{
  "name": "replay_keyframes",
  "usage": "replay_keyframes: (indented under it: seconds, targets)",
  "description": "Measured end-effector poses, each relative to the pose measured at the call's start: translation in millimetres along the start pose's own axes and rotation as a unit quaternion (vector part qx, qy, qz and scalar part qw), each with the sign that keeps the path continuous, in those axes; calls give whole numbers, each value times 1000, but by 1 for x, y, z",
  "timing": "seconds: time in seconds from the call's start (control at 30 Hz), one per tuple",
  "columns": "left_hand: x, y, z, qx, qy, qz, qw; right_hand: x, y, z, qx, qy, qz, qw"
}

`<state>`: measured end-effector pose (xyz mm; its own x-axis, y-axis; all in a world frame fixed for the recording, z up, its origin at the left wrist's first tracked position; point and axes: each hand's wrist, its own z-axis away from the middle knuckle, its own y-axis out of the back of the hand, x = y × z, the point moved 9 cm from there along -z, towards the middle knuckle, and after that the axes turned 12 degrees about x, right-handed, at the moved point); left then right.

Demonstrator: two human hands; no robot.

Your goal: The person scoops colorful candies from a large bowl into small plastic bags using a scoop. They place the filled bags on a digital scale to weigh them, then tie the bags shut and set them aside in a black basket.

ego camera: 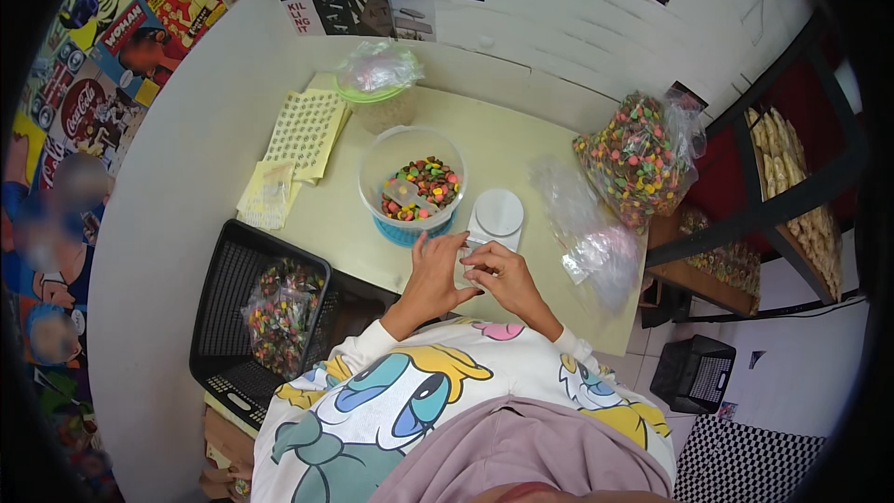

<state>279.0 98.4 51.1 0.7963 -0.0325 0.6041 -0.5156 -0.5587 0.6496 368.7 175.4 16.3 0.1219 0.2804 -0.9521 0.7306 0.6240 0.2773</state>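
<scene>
At the table's front edge, my left hand (pixel 434 278) curves around a small clear plastic bag (pixel 466 267), thumb and fingers spread along its side. My right hand (pixel 508 281) pinches the same bag from the right with its fingertips. The bag is see-through and partly hidden by the fingers, so its contents cannot be made out. Just beyond the hands stands a white digital scale (pixel 499 215) with a round platform. To its left, a clear plastic tub (pixel 367 181) of colourful candy pieces (pixel 436 175) with a translucent scoop (pixel 404 191) rests on a blue base (pixel 412 236).
A black plastic basket (pixel 222 279) at left holds filled candy bags (pixel 283 321). Sticker sheets (pixel 304 129) and a green-lidded tub (pixel 380 108) lie at the back. Clear empty bags (pixel 594 244) and a large candy sack (pixel 635 161) occupy the right. A shelf rack (pixel 747 216) stands beyond.
</scene>
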Motion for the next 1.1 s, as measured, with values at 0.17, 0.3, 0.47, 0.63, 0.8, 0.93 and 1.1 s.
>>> replay_keyframes:
  seconds: [0.17,0.3,0.47,0.63,0.8,0.93,1.1]
  targets:
    - [-29,14,-4,-8,-3,-11,1000,-45,-18,-25,26,54,76,995]
    - [-54,38,-12,5,25,6,1000,-83,-44,-37,40,220,211,952]
    - [-79,66,-25,23,26,18,999,-94,-84,-58,-7,268,216,939]
    - [-124,80,-27,10,60,32,998,-112,-117,-83,-39,239,240,940]
    - [-169,97,-27,27,131,78,988,-73,-128,-142,0,86,143,986]
    - [-203,102,-28,18,179,99,979,4,-134,-174,-3,94,401,911]
    - [-224,101,-30,53,166,148,974,87,-151,-181,-124,50,583,802]
